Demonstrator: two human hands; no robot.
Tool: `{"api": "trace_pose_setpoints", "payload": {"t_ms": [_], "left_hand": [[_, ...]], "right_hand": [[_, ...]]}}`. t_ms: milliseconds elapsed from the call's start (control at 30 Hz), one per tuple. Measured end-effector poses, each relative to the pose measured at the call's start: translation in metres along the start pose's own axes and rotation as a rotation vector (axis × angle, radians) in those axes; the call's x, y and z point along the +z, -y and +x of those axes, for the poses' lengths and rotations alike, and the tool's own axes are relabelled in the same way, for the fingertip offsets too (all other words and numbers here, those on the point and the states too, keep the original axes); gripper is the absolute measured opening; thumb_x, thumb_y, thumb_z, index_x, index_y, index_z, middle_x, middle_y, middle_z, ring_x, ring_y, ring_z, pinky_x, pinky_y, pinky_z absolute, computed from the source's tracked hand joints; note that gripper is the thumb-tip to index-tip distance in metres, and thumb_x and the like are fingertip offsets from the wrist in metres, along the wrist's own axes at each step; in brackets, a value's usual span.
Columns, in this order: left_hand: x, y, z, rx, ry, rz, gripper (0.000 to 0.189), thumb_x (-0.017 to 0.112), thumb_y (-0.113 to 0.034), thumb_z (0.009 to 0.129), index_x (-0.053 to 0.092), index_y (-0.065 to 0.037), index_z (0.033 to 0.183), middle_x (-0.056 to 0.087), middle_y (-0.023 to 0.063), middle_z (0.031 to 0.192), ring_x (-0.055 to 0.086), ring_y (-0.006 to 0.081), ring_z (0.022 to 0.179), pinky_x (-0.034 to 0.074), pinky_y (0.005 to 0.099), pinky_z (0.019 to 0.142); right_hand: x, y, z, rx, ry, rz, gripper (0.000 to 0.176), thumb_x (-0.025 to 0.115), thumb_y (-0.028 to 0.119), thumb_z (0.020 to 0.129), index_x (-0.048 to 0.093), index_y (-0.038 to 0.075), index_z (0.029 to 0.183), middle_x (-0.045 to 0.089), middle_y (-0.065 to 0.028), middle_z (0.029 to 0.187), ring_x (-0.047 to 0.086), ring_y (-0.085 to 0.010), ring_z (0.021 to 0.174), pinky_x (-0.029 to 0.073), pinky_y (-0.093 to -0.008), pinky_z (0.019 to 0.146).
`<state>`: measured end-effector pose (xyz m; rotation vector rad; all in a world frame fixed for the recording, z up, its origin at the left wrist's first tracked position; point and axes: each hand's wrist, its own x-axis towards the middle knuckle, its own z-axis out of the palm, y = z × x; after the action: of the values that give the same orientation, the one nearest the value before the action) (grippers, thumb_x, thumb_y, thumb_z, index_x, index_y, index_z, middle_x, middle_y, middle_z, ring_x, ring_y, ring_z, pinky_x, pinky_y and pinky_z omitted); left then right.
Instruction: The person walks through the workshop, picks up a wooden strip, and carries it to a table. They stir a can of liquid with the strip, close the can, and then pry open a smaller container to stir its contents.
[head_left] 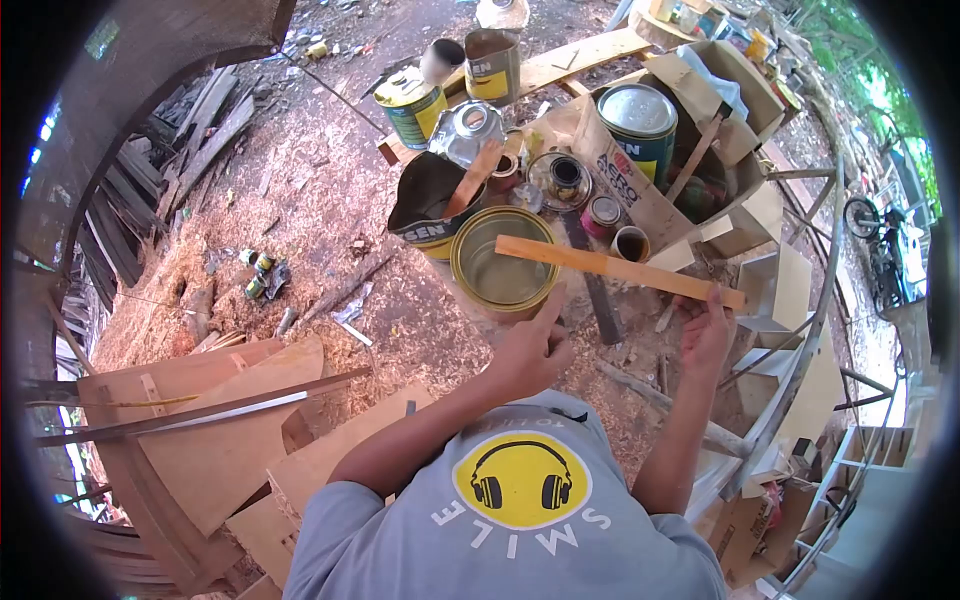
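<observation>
My right hand grips one end of a flat wooden stick. The stick's other end reaches over the open mouth of a round tin can with pale contents. Close against the near right side of this can is my left hand, its index finger stretched toward the rim and its other fingers curled. What those curled fingers hold, if anything, is hidden. Just behind stands a dark cut-open can with a wooden paddle in it. To the right are a small pink-sided tin and an open small can.
A large lidded paint can stands beside a cardboard box at the right. Farther back are a yellow-green can and another cut can. A dark flat bar lies nearby. Plywood sheets are at the left.
</observation>
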<state>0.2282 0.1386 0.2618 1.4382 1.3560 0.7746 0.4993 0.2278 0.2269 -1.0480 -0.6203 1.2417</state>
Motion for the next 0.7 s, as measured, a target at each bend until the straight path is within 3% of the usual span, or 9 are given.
{"api": "trace_pose_setpoints", "payload": {"t_ms": [100,200,367,700], "left_hand": [[0.009,0.005,0.005,0.024,0.002,0.003,0.081,0.055,-0.006,0.079,0.011,0.007,0.146,0.06,0.0154,0.066,0.057,0.0293,0.055,0.047,0.0375,0.059],[0.012,0.003,0.007,0.027,-0.012,-0.008,0.081,0.052,-0.003,0.08,0.008,0.005,0.148,0.052,0.0103,0.06,0.049,0.0191,0.052,0.044,0.0303,0.059],[0.013,-0.001,0.012,0.031,-0.041,-0.027,0.081,0.053,-0.003,0.08,0.008,0.007,0.147,0.052,0.0107,0.059,0.049,0.0185,0.051,0.043,0.0305,0.057],[0.013,0.009,0.014,0.061,-0.093,-0.086,0.079,0.051,-0.002,0.081,0.008,0.007,0.147,0.048,0.0065,0.059,0.044,0.0127,0.05,0.039,0.0274,0.052]], "right_hand": [[0.002,-0.001,0.002,0.01,-0.006,0.013,0.024,0.064,0.021,0.091,0.055,-0.001,0.098,0.066,-0.014,0.083,0.067,-0.0255,0.066,0.058,-0.0347,0.058],[0.004,-0.001,0.005,0.027,0.004,0.022,0.025,0.064,0.021,0.092,0.055,-0.002,0.098,0.065,-0.0143,0.083,0.067,-0.0253,0.066,0.058,-0.0347,0.057],[0.006,0.0,0.013,0.057,0.026,0.019,0.023,0.064,0.022,0.091,0.053,0.003,0.099,0.066,-0.0134,0.083,0.067,-0.0257,0.067,0.058,-0.0361,0.059],[0.016,0.001,0.016,0.03,0.007,0.027,0.028,0.064,0.021,0.092,0.051,-0.002,0.102,0.064,-0.0154,0.085,0.067,-0.0263,0.066,0.058,-0.0355,0.056]]}}
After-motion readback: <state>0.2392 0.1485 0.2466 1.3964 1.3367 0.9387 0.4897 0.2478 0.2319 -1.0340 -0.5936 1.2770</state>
